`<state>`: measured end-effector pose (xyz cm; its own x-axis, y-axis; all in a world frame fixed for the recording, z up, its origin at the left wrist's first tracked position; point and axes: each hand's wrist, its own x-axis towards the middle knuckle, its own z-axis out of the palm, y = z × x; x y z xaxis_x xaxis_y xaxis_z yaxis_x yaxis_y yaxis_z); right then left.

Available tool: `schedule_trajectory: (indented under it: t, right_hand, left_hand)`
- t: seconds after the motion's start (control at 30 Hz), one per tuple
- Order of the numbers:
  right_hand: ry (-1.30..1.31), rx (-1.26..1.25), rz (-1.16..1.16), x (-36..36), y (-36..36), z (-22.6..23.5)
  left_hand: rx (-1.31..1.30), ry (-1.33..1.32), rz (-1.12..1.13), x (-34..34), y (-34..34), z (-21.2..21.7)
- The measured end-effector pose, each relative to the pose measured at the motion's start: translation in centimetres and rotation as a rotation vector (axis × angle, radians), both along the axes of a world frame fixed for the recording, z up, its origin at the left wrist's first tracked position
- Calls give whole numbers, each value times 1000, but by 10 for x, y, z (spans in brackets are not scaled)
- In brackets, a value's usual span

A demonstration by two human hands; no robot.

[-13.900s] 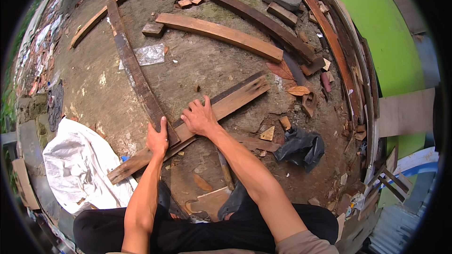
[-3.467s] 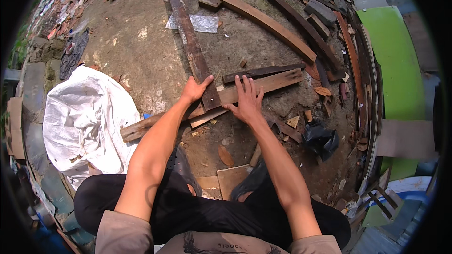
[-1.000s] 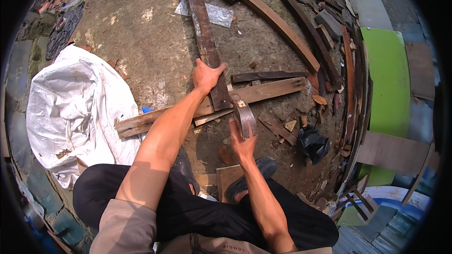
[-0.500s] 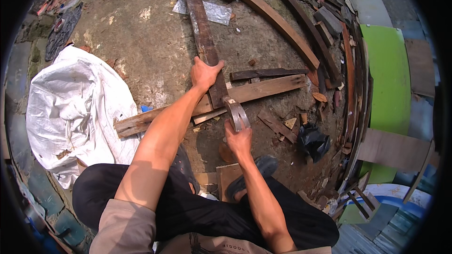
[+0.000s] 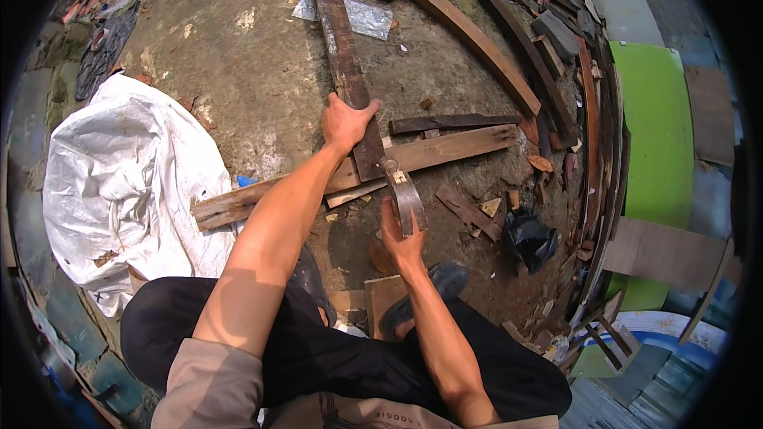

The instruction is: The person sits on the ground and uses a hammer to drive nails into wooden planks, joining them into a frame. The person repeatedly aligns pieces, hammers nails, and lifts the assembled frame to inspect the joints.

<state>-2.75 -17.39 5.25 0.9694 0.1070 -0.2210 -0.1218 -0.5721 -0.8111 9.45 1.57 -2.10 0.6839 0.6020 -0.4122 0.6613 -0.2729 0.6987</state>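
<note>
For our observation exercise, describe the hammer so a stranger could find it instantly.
From the big white sack at left, follow the brown plank rightward. Below its right half, the right hand holds the hammer, whose curved metal head sets it apart from plank and dark board alike.

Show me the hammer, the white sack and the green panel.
Hammer (image 5: 404, 193), head view: curved metal head.
White sack (image 5: 139, 175), head view: crumpled middle.
Green panel (image 5: 656, 131), head view: part above the brown board (image 5: 661, 254).

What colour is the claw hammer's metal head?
The hammer head is grey with brownish patches, seen best in the head view.
</note>
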Motion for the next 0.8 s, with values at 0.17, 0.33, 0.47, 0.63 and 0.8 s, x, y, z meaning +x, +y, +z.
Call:
schedule_trajectory:
  t: [0.17,0.33,0.47,0.63,0.8]
  right_hand:
    - [76,-80,11,31,10,33]
    - [-175,288,-47,32,29,98]
    - [-234,-7,-32,7,20,36]
    - [129,-225,-145,20,1,10]
    - [-116,-63,-48,4,2,12]
  left_hand:
    - [-36,3,-1,-3,4,-5]
    - [-34,-10,-2,-4,6,-7]
    - [-60,2,-5,2,8,-7]
    - [-36,-2,0,-3,5,-13]
    - [-69,25,0,-3,6,-5]
